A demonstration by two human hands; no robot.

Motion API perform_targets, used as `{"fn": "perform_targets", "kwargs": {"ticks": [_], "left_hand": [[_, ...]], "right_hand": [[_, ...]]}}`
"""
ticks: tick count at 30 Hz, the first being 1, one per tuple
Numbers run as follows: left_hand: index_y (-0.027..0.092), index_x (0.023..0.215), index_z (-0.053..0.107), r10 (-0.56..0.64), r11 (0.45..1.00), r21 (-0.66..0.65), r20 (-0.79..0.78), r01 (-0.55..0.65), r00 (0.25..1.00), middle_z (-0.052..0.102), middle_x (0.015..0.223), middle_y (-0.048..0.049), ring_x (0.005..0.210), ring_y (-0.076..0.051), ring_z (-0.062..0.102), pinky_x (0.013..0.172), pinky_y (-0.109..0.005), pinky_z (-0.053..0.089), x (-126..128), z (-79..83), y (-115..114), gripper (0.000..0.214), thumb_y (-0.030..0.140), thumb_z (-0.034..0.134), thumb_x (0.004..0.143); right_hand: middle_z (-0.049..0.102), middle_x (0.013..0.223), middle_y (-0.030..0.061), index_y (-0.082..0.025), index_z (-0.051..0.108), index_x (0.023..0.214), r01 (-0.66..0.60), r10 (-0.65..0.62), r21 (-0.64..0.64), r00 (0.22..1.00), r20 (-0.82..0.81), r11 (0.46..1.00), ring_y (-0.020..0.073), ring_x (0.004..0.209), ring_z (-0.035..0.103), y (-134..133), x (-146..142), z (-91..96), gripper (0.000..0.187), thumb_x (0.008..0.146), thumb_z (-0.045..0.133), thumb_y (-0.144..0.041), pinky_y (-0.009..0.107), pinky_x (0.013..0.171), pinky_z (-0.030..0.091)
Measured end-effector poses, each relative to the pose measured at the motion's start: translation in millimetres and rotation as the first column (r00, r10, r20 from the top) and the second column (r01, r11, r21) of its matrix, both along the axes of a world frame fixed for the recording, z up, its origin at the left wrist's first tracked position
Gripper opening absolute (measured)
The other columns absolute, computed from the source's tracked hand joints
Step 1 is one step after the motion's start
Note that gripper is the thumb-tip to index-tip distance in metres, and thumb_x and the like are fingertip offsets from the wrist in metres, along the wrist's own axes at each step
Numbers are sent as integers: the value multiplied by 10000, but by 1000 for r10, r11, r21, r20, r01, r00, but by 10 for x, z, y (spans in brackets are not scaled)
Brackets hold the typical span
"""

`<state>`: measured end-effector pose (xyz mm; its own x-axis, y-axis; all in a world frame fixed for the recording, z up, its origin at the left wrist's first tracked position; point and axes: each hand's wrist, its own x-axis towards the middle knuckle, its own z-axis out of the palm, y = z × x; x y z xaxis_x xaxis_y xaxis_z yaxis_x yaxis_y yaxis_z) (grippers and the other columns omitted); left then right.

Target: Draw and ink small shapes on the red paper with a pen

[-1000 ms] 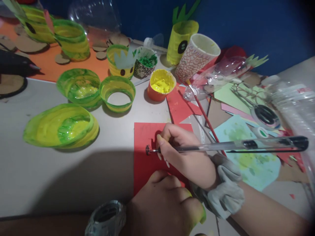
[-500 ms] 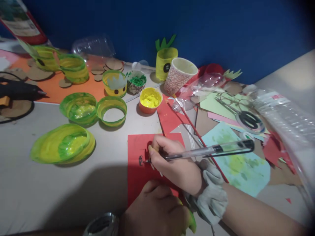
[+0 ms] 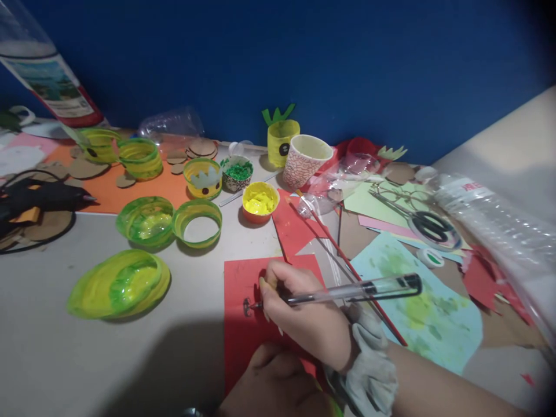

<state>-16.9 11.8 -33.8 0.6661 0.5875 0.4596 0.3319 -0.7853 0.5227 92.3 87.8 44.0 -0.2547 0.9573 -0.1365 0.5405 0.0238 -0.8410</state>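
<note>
My right hand (image 3: 299,313) is closed on a clear gel pen (image 3: 339,291) with a black cap on its rear end. The pen's tip touches a small dark drawn mark (image 3: 247,307) on a red sheet of paper (image 3: 241,278). My left hand (image 3: 278,385) lies curled over the lower part of the sheet, its fingertips hidden. A yellow-green painted piece (image 3: 335,408) shows at its right edge, mostly covered by the hand. A grey scrunchie (image 3: 371,362) is around my right wrist.
At left stand green-yellow painted plastic pieces (image 3: 145,223) and a black glue gun (image 3: 47,200). Cups of yellow paint (image 3: 260,201) and green paint (image 3: 238,172) lie behind the sheet. To the right are a paintbrush (image 3: 347,263), scissors (image 3: 428,225) and a plastic bottle (image 3: 490,231).
The view has tilted up, so things sit lower in the picture and more of the tall bottle at left shows. My right hand still holds the pen at the mark.
</note>
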Motion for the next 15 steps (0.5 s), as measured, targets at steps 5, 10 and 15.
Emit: {"fn": "perform_targets", "kwargs": {"ticks": [5, 10, 15], "left_hand": [[243, 907, 583, -308, 928, -271, -168, 257, 936, 662, 870, 91, 786, -90, 473, 662, -268, 182, 84, -263, -62, 353, 521, 366, 926], [244, 917, 572, -325, 913, -317, -184, 257, 928, 664, 871, 80, 798, -102, 474, 685, -265, 205, 136, -372, -89, 348, 525, 365, 913], [255, 945, 569, -299, 919, -322, -186, 230, 936, 654, 862, 68, 795, -98, 463, 705, -259, 227, 115, -353, -113, 314, 490, 362, 919]], "right_hand": [[395, 576, -31, -156, 354, 638, -12, 12, -8, 1000, -7, 1000, 78, 554, 382, 6, -8, 6, 188, 773, 483, -129, 206, 506, 305], [409, 575, -29, -156, 355, 637, -5, 5, 0, 1000, 6, 1000, 81, 551, 393, 10, -5, 25, 192, 781, 483, -143, 204, 506, 315], [407, 563, -29, -155, 351, 629, -10, 10, 15, 1000, -4, 1000, 78, 544, 389, 7, 2, 36, 193, 765, 485, -125, 204, 502, 310]]}}
